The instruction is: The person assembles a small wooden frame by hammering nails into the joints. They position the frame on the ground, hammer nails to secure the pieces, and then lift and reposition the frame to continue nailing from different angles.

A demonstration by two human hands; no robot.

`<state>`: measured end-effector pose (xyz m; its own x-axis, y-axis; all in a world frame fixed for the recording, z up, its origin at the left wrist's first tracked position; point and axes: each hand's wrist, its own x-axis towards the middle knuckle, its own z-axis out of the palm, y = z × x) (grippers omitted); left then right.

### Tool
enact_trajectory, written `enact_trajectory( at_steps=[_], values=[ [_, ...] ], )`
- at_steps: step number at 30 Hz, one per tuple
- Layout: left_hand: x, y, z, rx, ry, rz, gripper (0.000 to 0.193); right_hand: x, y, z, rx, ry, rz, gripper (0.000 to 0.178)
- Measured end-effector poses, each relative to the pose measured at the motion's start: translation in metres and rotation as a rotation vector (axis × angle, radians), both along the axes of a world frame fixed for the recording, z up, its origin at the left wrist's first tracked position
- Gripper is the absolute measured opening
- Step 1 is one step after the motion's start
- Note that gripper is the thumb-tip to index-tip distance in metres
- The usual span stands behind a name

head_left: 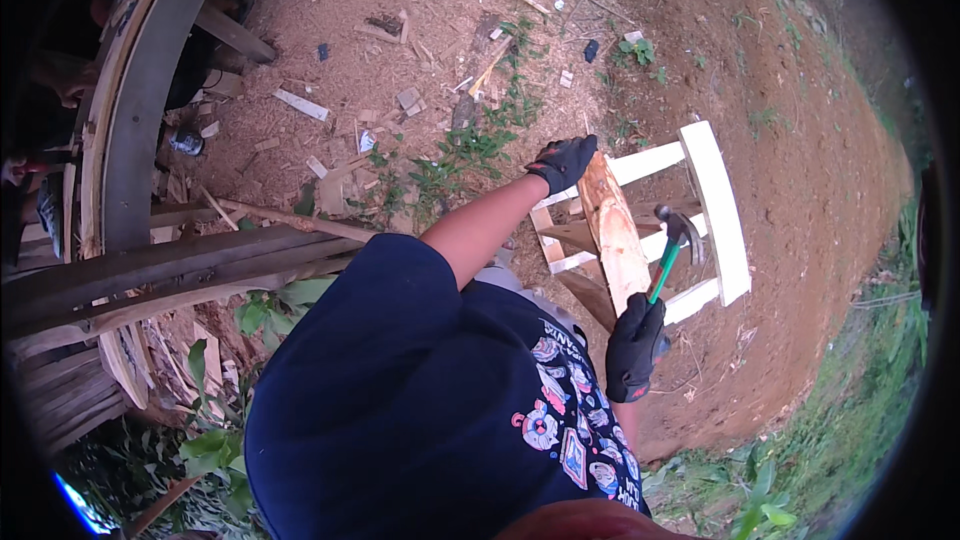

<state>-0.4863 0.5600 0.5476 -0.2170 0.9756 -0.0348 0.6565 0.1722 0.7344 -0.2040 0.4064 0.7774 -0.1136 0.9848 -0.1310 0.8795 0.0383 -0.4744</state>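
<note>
My left hand (563, 162), in a black glove, is closed round the far end of a rough-edged wooden board (612, 220). The board lies across a pale wooden chair-like frame (718, 215), which has a broad, slightly curved rail on its right side and slats running leftward. In my right hand (635, 345), also black-gloved, is a claw hammer (668, 258), gripped by its green handle. Its metal head is over the frame, just right of the board. Whether the head touches anything, I cannot tell. Darker wooden pieces of the frame show partly beneath the board.
Wood offcuts (300, 104) and shavings litter the ground ahead, among small green weeds (470, 155). Heavy timber beams (200, 265) form a structure at the left, with a person's hand (70, 85) in shadow behind it. Bare brown soil (800, 220) slopes away to the right, toward grass.
</note>
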Motion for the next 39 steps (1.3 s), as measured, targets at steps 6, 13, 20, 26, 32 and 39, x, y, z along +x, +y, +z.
enact_trajectory(
  at_steps=[6, 13, 20, 26, 32, 39],
  values=[
    [-0.001, -0.042, 0.105, -0.054, -0.196, 0.261, 0.052, 0.075, -0.010, -0.013, -0.087, 0.340, -0.274, 0.036],
    [-0.037, -0.197, 0.114, -0.107, -0.062, 0.443, 0.048, 0.088, 0.028, -0.051, -0.217, 0.549, -0.108, 0.040],
    [-0.094, -0.354, 0.162, -0.199, 0.199, 0.879, 0.046, 0.063, 0.049, -0.070, -0.330, 0.763, 0.081, 0.033],
    [-0.155, -0.414, 0.249, -0.007, 0.435, 1.084, 0.044, 0.044, 0.050, -0.044, -0.369, 0.872, 0.052, 0.026],
    [-0.208, -0.425, 0.325, 0.115, 0.652, 1.124, 0.045, 0.026, 0.061, -0.036, -0.362, 0.878, 0.017, 0.023],
    [-0.328, -0.404, 0.432, 0.116, 0.771, 1.174, 0.054, 0.000, 0.080, -0.064, -0.348, 0.738, -0.014, 0.028]
  ],
)
